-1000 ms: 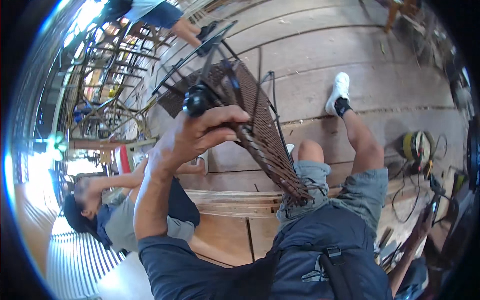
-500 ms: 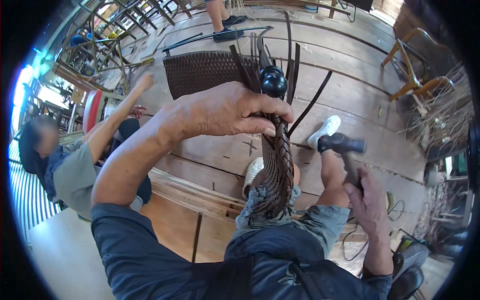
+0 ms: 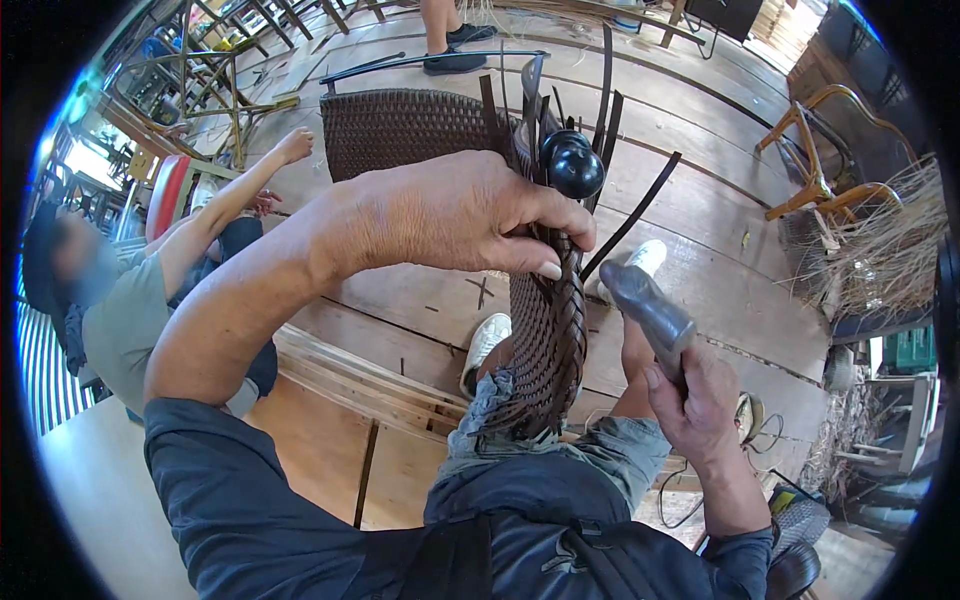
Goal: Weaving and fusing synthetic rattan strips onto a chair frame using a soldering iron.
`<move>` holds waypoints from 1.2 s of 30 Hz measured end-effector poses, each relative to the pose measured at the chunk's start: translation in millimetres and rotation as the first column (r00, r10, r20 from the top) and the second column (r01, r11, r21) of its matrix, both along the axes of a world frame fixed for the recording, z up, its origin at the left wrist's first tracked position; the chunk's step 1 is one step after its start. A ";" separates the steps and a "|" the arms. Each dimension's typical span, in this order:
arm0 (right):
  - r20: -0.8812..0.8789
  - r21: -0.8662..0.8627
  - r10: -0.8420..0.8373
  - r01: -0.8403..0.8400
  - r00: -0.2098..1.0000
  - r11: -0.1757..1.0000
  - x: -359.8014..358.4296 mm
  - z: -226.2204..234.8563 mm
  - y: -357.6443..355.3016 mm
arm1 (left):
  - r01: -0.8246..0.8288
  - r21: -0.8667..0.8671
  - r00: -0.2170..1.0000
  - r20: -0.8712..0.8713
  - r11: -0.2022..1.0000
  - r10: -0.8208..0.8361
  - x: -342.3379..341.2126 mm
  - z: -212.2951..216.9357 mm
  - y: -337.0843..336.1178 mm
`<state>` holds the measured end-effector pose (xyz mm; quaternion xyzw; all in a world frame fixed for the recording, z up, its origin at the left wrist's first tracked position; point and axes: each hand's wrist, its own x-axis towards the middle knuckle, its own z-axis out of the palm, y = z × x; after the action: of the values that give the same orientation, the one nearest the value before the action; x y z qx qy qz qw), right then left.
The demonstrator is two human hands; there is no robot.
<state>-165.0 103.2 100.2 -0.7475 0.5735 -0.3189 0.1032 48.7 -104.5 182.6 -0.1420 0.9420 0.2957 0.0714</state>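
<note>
A dark brown woven wicker piece (image 3: 541, 345) stands upright between my knees, with a braided edge. Loose flat strips (image 3: 640, 216) stick out near its far end, around a glossy black ball-shaped knob (image 3: 577, 172). My left hand (image 3: 510, 218) is closed over the braided edge just below the knob, thumb on the near side. The parts of the fingers behind the edge are hidden. To the right, my right hand (image 3: 697, 402) is wrapped round the handle of a hammer (image 3: 645, 305). Its dark metal head is tilted, close to the braided edge but apart from it.
On the left a co-worker (image 3: 130, 320) sits with one arm stretched out. A person's legs (image 3: 440, 35) stand at the far side. A rattan chair frame (image 3: 820, 160) and a heap of loose fibres (image 3: 895, 230) are at the right. Wooden boards (image 3: 350, 375) lie at the near left.
My right hand has brought the hammer left toward the braided edge, and its head has turned. My left hand keeps its hold on the wicker piece. The view has shifted slightly.
</note>
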 end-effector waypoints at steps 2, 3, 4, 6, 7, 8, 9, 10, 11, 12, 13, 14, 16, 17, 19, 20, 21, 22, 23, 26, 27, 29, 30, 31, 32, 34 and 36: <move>0.004 0.141 0.002 -0.002 1.000 0.990 -1.0 -4.7 -1.2 | -0.008 -0.010 1.000 0.011 1.000 0.008 -0.9 0.6 0.9; 0.018 0.100 -0.020 0.018 1.000 0.995 -0.4 -6.3 -0.8 | 0.005 -0.032 0.999 -0.040 0.999 -0.007 -1.3 0.4 2.3; 0.024 0.096 -0.064 0.061 0.998 0.994 0.7 -7.4 -0.5 | 0.018 -0.055 0.996 -0.091 0.998 -0.023 -1.4 0.3 3.6; 0.040 0.094 -0.101 0.097 0.994 0.991 4.4 -8.8 -0.7 | 0.040 -0.076 0.990 -0.132 0.996 -0.050 -2.2 1.6 3.4; 0.051 0.099 -0.092 0.087 0.994 0.991 5.9 -9.5 -0.3 | 0.049 -0.071 0.991 -0.122 0.996 -0.058 -2.1 2.5 3.1; 0.079 0.025 -0.069 0.067 0.995 0.997 6.7 -10.9 1.4 | 0.066 -0.058 0.988 -0.138 0.996 -0.074 -2.2 2.9 3.0; 0.071 0.087 -0.099 0.093 0.993 0.992 5.4 -13.2 6.3 | 0.056 -0.072 0.989 -0.133 0.996 -0.066 -2.5 2.0 4.0; 0.081 0.067 -0.116 0.111 0.990 0.992 2.9 -19.2 11.3 | 0.057 -0.081 0.986 -0.153 0.995 -0.069 -2.5 1.5 3.8; 0.083 0.078 -0.148 0.142 0.985 0.987 -2.6 -29.1 16.6 | 0.065 -0.093 0.982 -0.172 0.994 -0.081 -3.0 0.6 3.5; 0.059 0.141 -0.280 0.270 0.958 0.953 -9.1 -36.3 39.6 | 0.039 -0.105 0.993 -0.107 0.994 -0.050 0.9 1.9 3.2; 0.108 0.165 -0.427 0.408 0.898 0.898 -18.3 -49.2 63.2 | -0.022 -0.095 0.998 -0.061 0.995 0.016 3.7 1.0 4.5; 0.169 0.256 -0.601 0.554 0.781 0.792 -30.2 -67.1 90.9 | -0.034 -0.077 0.992 -0.122 0.996 0.025 6.2 -1.5 5.5; 0.154 0.232 -0.853 0.821 0.498 0.521 -46.7 -118.4 161.5 | -0.070 -0.018 0.994 -0.086 0.997 0.068 8.9 -7.1 1.5; 0.077 0.312 -0.929 0.876 0.361 0.366 -51.4 -147.2 203.7 | -0.048 0.000 0.995 -0.093 0.999 0.048 11.8 -9.1 0.4; -0.211 0.496 -0.972 0.868 0.106 -0.013 -39.2 -200.8 293.8 | -0.011 0.021 0.991 -0.132 1.000 0.014 11.8 -13.9 -12.5; -0.306 0.466 -0.948 0.882 0.087 -0.070 -21.9 -218.5 339.6 | -0.065 -0.015 0.997 -0.049 0.998 0.064 14.8 -12.6 -18.4; -0.397 0.528 -0.917 0.827 0.041 -0.192 -2.8 -233.4 377.5 | -0.042 -0.031 0.997 -0.062 0.999 0.040 18.7 -10.8 -25.5; -0.474 0.624 -0.881 0.711 0.015 -0.323 16.3 -244.3 409.0 | -0.100 -0.055 0.995 -0.007 0.994 0.100 23.6 -10.8 -29.2; -0.467 0.612 -0.884 0.725 0.010 -0.315 39.9 -248.4 432.1 | -0.128 -0.044 0.992 -0.009 0.991 0.128 29.7 -8.9 -33.9; -0.519 0.624 -0.853 0.708 0.059 -0.331 63.3 -251.5 456.2 | -0.206 -0.048 0.977 0.038 0.977 0.208 33.6 -0.8 -37.5; -0.491 0.579 -0.871 0.760 0.035 -0.296 51.5 -254.8 450.3 | -0.237 -0.053 0.969 0.061 0.970 0.240 31.4 1.6 -34.8; -0.381 0.409 -0.924 0.898 0.008 -0.161 6.4 -270.8 424.8 | -0.312 -0.042 0.940 0.131 0.949 0.314 22.7 9.0 -22.8; -0.253 0.319 -0.967 0.947 0.035 -0.049 -25.8 -283.4 410.5 | -0.347 -0.107 0.918 0.164 0.932 0.361 17.5 12.4 -14.2; -0.246 0.287 -0.968 0.958 0.051 -0.022 -66.3 -302.6 393.7 | -0.423 -0.210 0.861 0.211 0.881 0.464 12.0 16.8 -4.9; -0.178 0.138 -0.979 0.987 0.103 0.079 -112.5 -325.2 377.1 | -0.424 -0.278 0.843 0.225 0.862 0.488 7.2 18.4 4.4; -0.436 0.239 -0.898 0.969 0.055 -0.057 -197.6 -365.8 352.6 | -0.332 -0.294 0.894 0.205 0.896 0.399 0.6 24.6 21.0; -0.393 0.317 -0.900 0.946 0.190 0.061 -257.0 -400.1 340.9 | -0.406 -0.181 0.866 0.239 0.896 0.440 -3.8 31.6 35.9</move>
<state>-422.0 444.1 -299.9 -0.1671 0.9784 -0.1156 0.0391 44.9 -68.6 214.2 -0.3888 0.8853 0.2222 0.1252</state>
